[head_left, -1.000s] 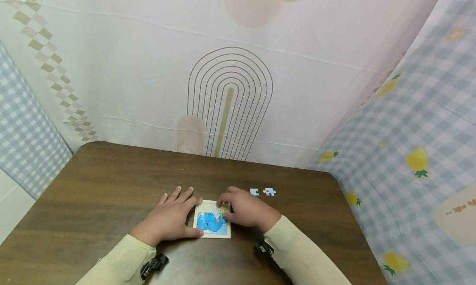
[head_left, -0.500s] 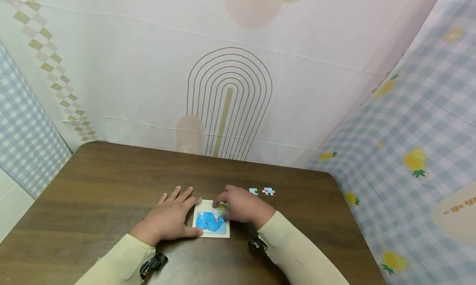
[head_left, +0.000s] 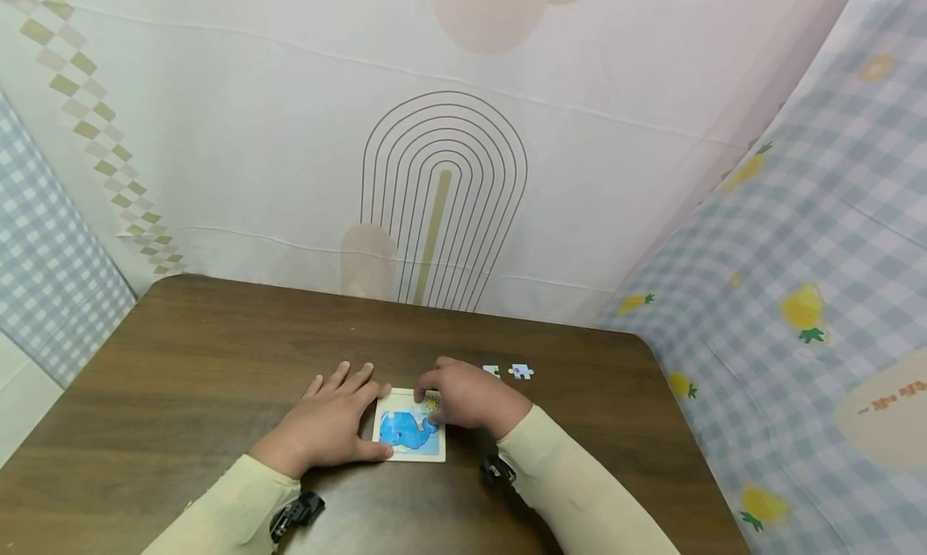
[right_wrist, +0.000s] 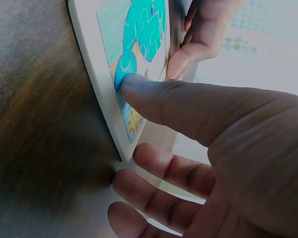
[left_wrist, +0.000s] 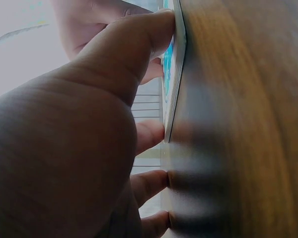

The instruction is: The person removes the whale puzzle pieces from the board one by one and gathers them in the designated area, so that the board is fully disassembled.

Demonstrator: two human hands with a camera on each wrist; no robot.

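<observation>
1. Head view: the right hand (head_left: 471, 398) had shifted slightly leftward over the puzzle (head_left: 403, 432) since a second earlier, while the left hand (head_left: 322, 425) had stayed in place
2. Head view: the puzzle lay flat on the brown table (head_left: 217, 338) between the hands, showing a blue whale and a yellow sun (head_left: 432, 403) inside a pale frame (head_left: 418, 458)
3. Head view: the left hand was released, fingers spread, its thumb at the puzzle's lower left corner; the right hand arched over the upper right part, clenched round nothing
4. Head view: one loose piece (head_left: 521, 371) lay just beyond the right hand, near a second loose piece (head_left: 492, 371) that the hand partly hid
5. Left wrist view: the left thumb rested on the frame, one fingertip touched its corner and two more met the table
6. Right wrist view: the right thumb pressed the whale's tail, the other fingers loosely bent beside the frame's corner; whether they touched it, I could not tell
</observation>
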